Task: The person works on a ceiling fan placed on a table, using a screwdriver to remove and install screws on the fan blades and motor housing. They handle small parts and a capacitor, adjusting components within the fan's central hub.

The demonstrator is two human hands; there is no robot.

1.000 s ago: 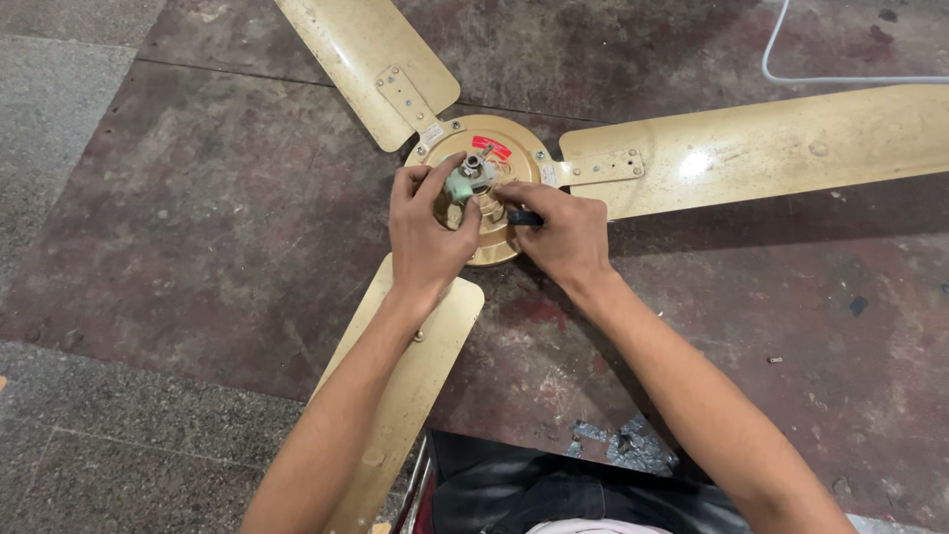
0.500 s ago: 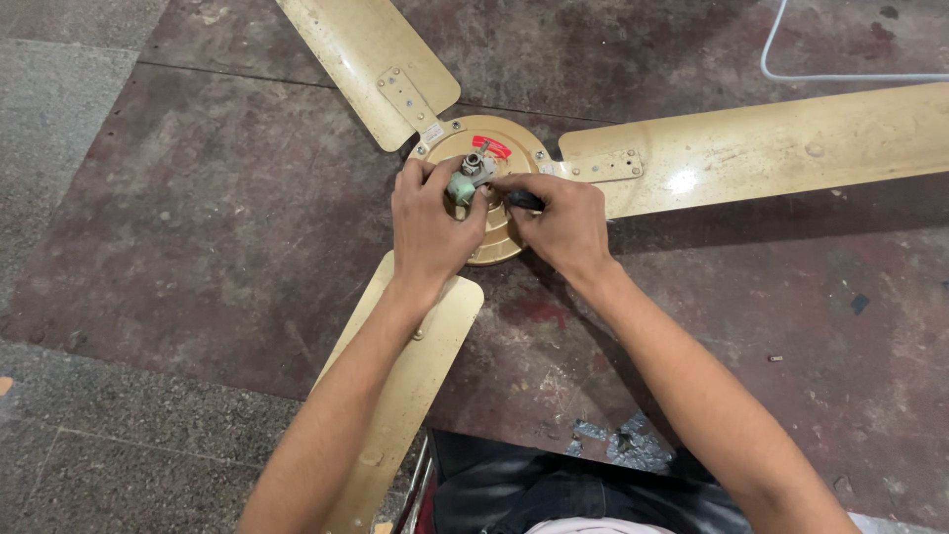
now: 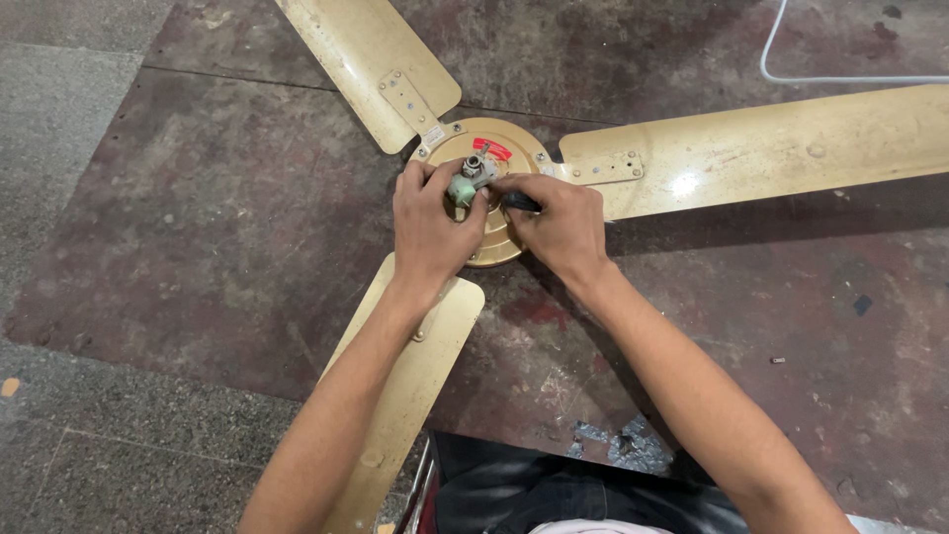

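- Left hand [image 3: 427, 225] pinches the small green part [image 3: 463, 188] on the fan hub [image 3: 509, 158].
- Right hand [image 3: 556, 222] grips a dark tool [image 3: 522, 203] just right of it.
- Fan blades [image 3: 771, 148] lie on the floor [image 3: 198, 227].

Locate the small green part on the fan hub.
In the head view, the green part sits at the hub centre, upper middle of frame, pinched between the left hand and right hand.

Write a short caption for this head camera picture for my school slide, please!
Two hands, left hand and right hand, grip the small grey-green part at the hub of a gold three-blade ceiling fan lying on the floor.
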